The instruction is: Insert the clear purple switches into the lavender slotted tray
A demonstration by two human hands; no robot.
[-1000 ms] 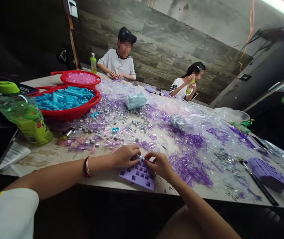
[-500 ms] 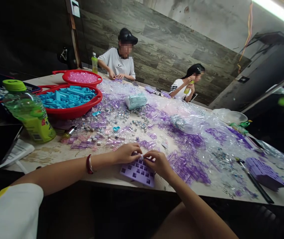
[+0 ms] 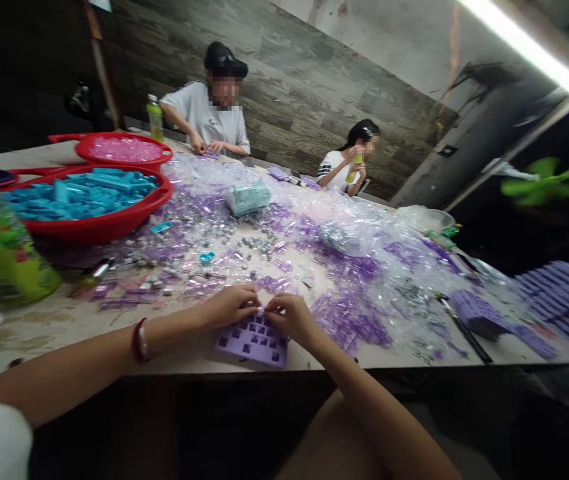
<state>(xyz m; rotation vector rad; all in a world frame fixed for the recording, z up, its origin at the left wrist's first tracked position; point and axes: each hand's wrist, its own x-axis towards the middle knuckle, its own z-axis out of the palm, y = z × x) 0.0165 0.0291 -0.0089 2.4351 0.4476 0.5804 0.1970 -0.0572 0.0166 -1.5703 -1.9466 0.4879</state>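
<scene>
A purple panel with rows of square holes [image 3: 252,352] lies at the table's front edge, its far edge under my fingers. My left hand [image 3: 232,307] is closed in a pinch at the panel's top edge. Facing it, my right hand [image 3: 292,319] is closed too, with thumb and fingertips at the same spot. Between the fingertips shows a small whitish piece [image 3: 260,311], too small to name. Clear purple plastic pieces [image 3: 354,317] are heaped just right of my right hand.
Red baskets hold blue pieces [image 3: 84,193] and pink pieces [image 3: 124,149]. A green drink bottle [image 3: 7,253] stands at left. A black-handled tool [image 3: 467,330] lies by stacked purple panels [image 3: 477,310] at right. Two people sit across the table [image 3: 64,327].
The view has swung right, so things appear farther left and more of the stacked panels and green fan shows. My hands keep their pinch at the panel's top edge.
</scene>
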